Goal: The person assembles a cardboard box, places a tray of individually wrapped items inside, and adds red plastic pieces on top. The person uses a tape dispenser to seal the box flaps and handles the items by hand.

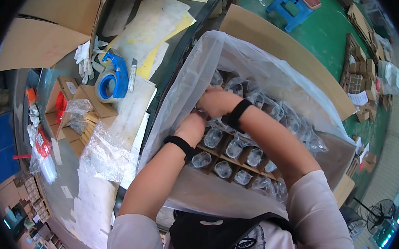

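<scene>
A large cardboard carton [267, 37] with a translucent plastic liner [178, 86] stands before me. Inside, cardboard dividers [233, 161] form cells, many holding a clear, glass-like item in a clear plastic bag, such as this bagged item [222, 169]. My left hand [192, 126] and my right hand [216, 103] meet over the cells at the carton's left side. Both have curled fingers close together, partly hidden by the hands themselves. What they pinch between them cannot be made out. Loose clear bags [293, 119] bunch up along the right side, beneath my right forearm.
On the workbench at left lie a blue tape dispenser [120, 77], a utility knife [132, 75], bubble wrap [110, 152], paper sheets [147, 23] and a small open box [87, 96]. A blue stool [289, 10] stands on the green floor beyond. Small cartons [360, 79] are stacked far right.
</scene>
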Available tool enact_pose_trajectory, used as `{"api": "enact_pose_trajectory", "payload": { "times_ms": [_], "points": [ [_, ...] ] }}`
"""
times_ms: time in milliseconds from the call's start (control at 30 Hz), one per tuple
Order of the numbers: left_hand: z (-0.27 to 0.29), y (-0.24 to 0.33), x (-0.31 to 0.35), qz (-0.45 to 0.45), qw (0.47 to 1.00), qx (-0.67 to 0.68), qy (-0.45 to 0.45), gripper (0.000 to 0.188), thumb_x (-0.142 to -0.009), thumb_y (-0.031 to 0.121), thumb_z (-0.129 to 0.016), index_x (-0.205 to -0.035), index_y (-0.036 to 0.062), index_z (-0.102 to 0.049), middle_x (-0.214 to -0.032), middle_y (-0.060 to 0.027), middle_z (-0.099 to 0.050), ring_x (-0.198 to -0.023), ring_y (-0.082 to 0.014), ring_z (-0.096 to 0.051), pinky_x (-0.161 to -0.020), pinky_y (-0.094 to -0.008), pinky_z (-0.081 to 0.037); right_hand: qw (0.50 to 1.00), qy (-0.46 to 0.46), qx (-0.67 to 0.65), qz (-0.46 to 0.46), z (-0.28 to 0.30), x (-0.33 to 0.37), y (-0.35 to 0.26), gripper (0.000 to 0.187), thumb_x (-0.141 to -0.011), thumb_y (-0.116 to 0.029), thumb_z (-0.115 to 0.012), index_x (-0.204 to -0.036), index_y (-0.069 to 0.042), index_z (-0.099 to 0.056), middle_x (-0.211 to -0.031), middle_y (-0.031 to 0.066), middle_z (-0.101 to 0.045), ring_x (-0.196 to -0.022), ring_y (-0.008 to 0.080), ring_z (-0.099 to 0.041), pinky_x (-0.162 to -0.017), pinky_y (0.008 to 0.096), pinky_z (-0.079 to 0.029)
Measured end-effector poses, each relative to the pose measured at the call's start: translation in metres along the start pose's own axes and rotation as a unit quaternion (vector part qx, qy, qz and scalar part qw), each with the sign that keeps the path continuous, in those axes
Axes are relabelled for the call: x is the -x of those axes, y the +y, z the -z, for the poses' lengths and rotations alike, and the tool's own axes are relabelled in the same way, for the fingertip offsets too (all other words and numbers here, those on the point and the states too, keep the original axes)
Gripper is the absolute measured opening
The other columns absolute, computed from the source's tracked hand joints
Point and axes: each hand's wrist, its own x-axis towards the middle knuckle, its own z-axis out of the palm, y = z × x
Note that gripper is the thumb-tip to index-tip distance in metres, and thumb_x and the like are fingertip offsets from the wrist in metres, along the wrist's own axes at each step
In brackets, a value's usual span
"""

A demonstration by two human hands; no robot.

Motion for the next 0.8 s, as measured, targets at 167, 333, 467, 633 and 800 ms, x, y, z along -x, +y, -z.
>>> {"api": "enact_pose_trajectory", "payload": {
  "times_ms": [167, 333, 467, 633, 800],
  "points": [
    [0.016, 0.0, 0.011, -0.007, 0.998, -0.046, -0.036, 0.018, -0.083, 0.009, -0.055, -0.089, 0.001, -0.07, -0.111, -0.0225, -0.061, -0.088, -0.0296, -0.068, -0.077, -0.0357, -0.055, 0.973, -0.011, 0.223, -0.065, 0.004, 0.011, -0.02, 0.02, -0.08, -0.025, -0.058, -0.086, -0.017, -0.075, -0.096, 0.0026, -0.071, -0.1, 0.0209, -0.058, -0.092, 0.0375, -0.032],
    [0.019, 0.001, 0.02, -0.002, 0.995, -0.039, -0.089, 0.017, -0.08, 0.008, -0.057, -0.088, -0.0001, -0.068, -0.1, -0.0234, -0.064, -0.086, -0.0304, -0.067, -0.075, -0.0385, -0.055, 0.991, 0.072, 0.075, -0.081, 0.061, 0.049, -0.011, 0.011, -0.07, -0.011, -0.058, -0.066, -0.007, -0.067, -0.069, 0.0145, -0.066, -0.076, 0.0334, -0.066, -0.067, 0.0443, -0.048],
    [0.067, 0.003, 0.02, 0.05, 0.976, 0.203, 0.065, 0.013, -0.078, 0.004, -0.054, -0.084, -0.0035, -0.064, -0.089, -0.0252, -0.064, -0.088, -0.0353, -0.065, -0.077, -0.0427, -0.053, 0.994, 0.091, -0.011, -0.062, 0.076, 0.026, 0.033, 0.023, -0.082, -0.013, -0.05, -0.085, -0.002, -0.07, -0.087, 0.022, -0.067, -0.086, 0.0355, -0.067, -0.077, 0.045, -0.053],
    [0.051, 0.005, -0.066, 0.164, 0.896, 0.306, 0.278, 0.031, -0.079, -0.001, -0.048, -0.108, -0.0087, -0.054, -0.108, -0.0298, -0.058, -0.106, -0.0409, -0.056, -0.093, -0.044, -0.044, 0.968, 0.172, -0.044, -0.175, -0.016, -0.052, 0.089, 0.025, -0.085, -0.017, -0.05, -0.09, -0.006, -0.071, -0.097, 0.0194, -0.068, -0.094, 0.0328, -0.066, -0.081, 0.0443, -0.053],
    [0.041, -0.008, -0.085, 0.189, 0.883, 0.366, 0.224, 0.041, -0.081, 0.001, -0.048, -0.121, -0.0038, -0.054, -0.113, -0.0287, -0.059, -0.109, -0.0403, -0.056, -0.094, -0.0433, -0.044, 0.971, 0.12, -0.09, -0.185, -0.005, -0.044, 0.078, 0.018, -0.082, -0.015, -0.055, -0.089, -0.004, -0.067, -0.093, 0.0205, -0.067, -0.089, 0.0376, -0.065, -0.076, 0.0457, -0.052]
  ]
}}
